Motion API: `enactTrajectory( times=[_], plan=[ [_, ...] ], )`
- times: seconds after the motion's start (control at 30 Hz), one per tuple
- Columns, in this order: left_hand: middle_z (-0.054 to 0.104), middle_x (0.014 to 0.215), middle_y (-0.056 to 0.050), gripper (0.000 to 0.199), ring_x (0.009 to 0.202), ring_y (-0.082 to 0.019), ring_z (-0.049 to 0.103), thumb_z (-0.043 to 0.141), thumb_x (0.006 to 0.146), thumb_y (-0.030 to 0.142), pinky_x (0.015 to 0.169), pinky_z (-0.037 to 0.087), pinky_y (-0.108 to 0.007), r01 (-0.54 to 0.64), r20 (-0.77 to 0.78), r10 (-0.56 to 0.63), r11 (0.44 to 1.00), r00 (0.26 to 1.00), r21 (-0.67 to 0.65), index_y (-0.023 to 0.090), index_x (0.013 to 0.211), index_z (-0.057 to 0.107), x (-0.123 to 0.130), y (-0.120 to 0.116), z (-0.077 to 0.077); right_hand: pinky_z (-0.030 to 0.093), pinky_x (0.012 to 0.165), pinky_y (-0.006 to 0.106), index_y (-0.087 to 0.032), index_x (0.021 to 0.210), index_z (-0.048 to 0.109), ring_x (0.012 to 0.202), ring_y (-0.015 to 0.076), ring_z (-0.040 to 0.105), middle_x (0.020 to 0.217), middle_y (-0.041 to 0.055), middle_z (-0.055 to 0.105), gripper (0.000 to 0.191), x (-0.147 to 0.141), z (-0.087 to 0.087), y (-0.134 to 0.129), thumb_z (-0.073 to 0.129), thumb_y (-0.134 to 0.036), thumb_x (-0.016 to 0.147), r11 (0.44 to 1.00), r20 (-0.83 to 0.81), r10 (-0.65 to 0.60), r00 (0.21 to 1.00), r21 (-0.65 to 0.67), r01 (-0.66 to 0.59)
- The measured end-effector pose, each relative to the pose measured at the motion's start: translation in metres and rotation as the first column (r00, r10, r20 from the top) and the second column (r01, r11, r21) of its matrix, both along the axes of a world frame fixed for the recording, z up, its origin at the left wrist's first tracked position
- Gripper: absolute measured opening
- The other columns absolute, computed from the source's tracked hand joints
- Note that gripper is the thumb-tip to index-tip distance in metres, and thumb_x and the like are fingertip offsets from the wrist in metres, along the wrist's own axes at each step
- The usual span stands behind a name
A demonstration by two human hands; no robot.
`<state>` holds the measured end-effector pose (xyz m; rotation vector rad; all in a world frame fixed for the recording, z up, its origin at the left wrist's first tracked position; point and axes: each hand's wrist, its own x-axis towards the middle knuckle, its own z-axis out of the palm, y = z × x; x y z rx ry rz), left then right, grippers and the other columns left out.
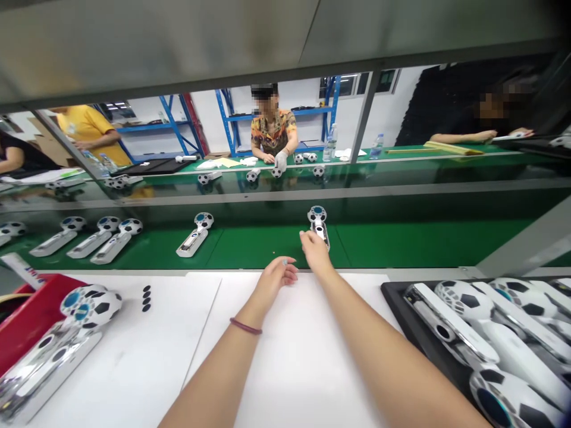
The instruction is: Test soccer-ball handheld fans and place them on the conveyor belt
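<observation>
A worker's right grip (314, 251), fingers extended, touches a football-patterned device (317, 224) on a green conveyor belt (263, 249) just beyond the far edge of the white surface (134, 362). The left grip (277, 280), loosely curled and empty, hovers at that edge, a black tray (401, 315) of similar devices to the right.

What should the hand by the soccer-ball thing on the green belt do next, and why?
I'd guess the right hand should gently close around the silver handle of the soccer-ball gadget. Its fingers are right at that handle, and the gadget lies at the near side of the green conveyor belt, so a small grip seems the easiest move.
</observation>
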<state>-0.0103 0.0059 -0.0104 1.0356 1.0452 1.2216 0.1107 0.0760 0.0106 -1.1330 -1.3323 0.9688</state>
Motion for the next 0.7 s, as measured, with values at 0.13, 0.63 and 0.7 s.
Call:
enactTrajectory(
  times=[0.13, 0.63, 0.7],
  plan=[
    [0.059, 0.076, -0.005, 0.018, 0.067, -0.016, 0.054, 0.046, 0.079, 0.026, 0.064, 0.043, -0.029, -0.032, -0.358, 0.108, 0.977, 0.927, 0.212, 0.015, 0.084, 0.058, 0.000, -0.005, 0.006, 0.026, 0.053, 0.023, -0.018, 0.056, 0.033, 0.055, 0.0100, 0.032, 0.054, -0.0047, 0.033, 0.035, -0.021, -0.006, -0.021, 0.045, -0.041, 0.080, 0.987, 0.096, 0.096, 0.991, 0.122, -0.108],
    [0.048, 0.121, -0.027, 0.038, 0.121, -0.043, 0.034, 0.047, 0.077, 0.032, 0.091, 0.033, -0.056, -0.530, -0.942, 0.333, 0.804, 0.029, 0.268, 0.007, 0.103, 0.060, -0.190, 0.070, 0.057, 0.029, 0.055, 0.023, -0.019, 0.065, 0.050, 0.056, 0.0118, 0.040, 0.057, -0.0032, 0.043, 0.030, -0.021, -0.016, -0.016, 0.042, -0.041, 0.083, 0.986, 0.099, 0.139, 0.985, 0.076, -0.146],
    [0.059, 0.101, -0.025, 0.034, 0.106, -0.041, 0.049, 0.048, 0.075, 0.031, 0.081, 0.041, -0.051, -0.569, -0.958, 0.260, 0.809, 0.122, 0.148, 0.007, 0.095, 0.061, -0.201, 0.074, 0.055, 0.029, 0.055, 0.023, -0.019, 0.064, 0.050, 0.055, 0.0116, 0.039, 0.056, -0.0032, 0.042, 0.029, -0.022, -0.016, -0.016, 0.043, -0.040, 0.082, 0.987, 0.077, 0.137, 0.988, 0.071, -0.142]
  ],
)
